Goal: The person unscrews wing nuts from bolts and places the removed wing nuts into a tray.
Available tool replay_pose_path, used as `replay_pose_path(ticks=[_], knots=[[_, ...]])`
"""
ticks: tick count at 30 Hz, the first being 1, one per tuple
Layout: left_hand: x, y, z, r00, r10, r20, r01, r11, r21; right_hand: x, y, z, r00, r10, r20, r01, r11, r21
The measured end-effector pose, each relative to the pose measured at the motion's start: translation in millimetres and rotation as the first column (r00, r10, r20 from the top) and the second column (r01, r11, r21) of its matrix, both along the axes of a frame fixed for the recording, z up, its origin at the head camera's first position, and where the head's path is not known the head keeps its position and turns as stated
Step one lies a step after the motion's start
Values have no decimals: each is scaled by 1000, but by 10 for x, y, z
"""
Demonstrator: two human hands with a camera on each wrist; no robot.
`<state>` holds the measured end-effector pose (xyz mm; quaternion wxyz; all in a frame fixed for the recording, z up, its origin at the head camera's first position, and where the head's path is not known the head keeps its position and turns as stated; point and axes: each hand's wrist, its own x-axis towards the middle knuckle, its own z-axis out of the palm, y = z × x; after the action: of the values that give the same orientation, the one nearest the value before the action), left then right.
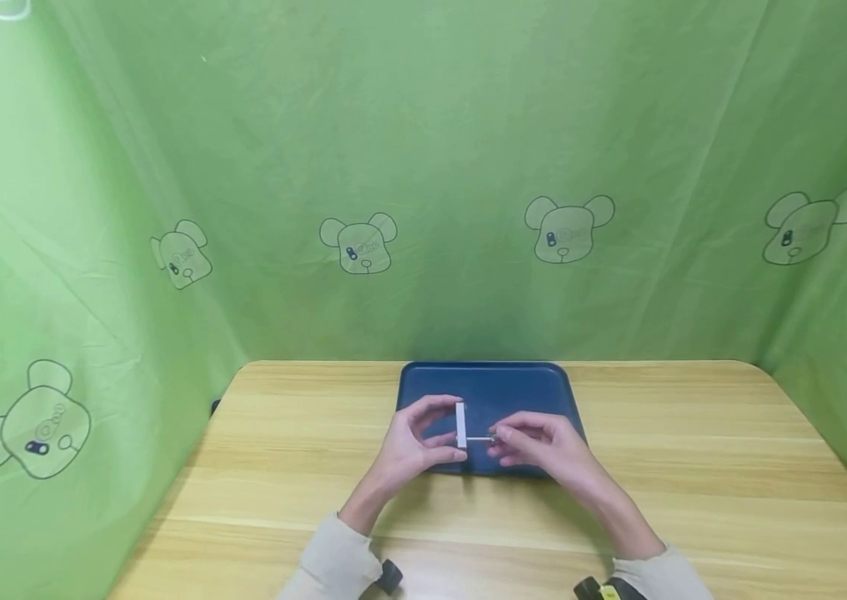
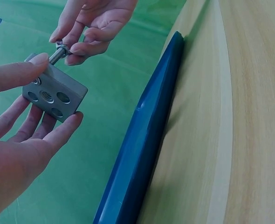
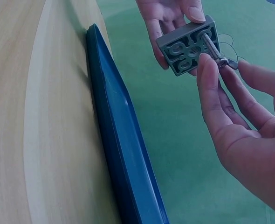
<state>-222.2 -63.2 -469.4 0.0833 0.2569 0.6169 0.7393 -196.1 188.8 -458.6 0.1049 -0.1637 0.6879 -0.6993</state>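
My left hand (image 1: 410,443) grips a grey square block (image 2: 73,85) by its edges, thumb on one side and fingertips on the opposite side. Several round holes show on one face in the left wrist view; the other face has moulded recesses in the right wrist view. From a corner hole of the block a threaded bolt (image 3: 211,45) sticks out towards my right hand (image 1: 547,443). The right thumb and fingers pinch a small metal wing nut (image 3: 225,62) at the bolt's outer end. Both hands hold these parts up over the blue tray (image 1: 502,387).
The blue tray lies at the back of a wooden table (image 1: 694,450). A green curtain (image 1: 453,150) printed with bear heads surrounds the table at the back and both sides. Dark wrist devices (image 1: 389,577) sit at both sleeves.
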Motion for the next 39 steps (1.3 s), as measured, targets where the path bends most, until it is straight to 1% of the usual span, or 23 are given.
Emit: replay_pose_path(ticks=[5, 10, 16, 23, 32, 39], knots=[[0, -4, -4, 1000, -1, 1, 1, 1000, 12, -4, -2, 2, 1000, 5, -2, -5, 1000, 1], [0, -3, -2, 1000, 7, -3, -7, 1000, 7, -9, -1, 4, 1000, 9, -2, -9, 1000, 11], [-5, -6, 0, 1000, 9, -15, -8, 1000, 5, -16, 5, -2, 999, 33, 2, -33, 999, 25], [-17, -5, -6, 1000, 5, -11, -5, 1000, 1, -12, 10, -1, 998, 58, 34, -59, 998, 22], [-13, -4, -10, 1000, 3, -6, -3, 1000, 2, 5, 20, -2, 997, 78, -13, -77, 997, 21], [-7, -5, -8, 1000, -5, -4, 5, 1000, 3, 10, 19, 15, 998, 66, 1, -66, 998, 18]])
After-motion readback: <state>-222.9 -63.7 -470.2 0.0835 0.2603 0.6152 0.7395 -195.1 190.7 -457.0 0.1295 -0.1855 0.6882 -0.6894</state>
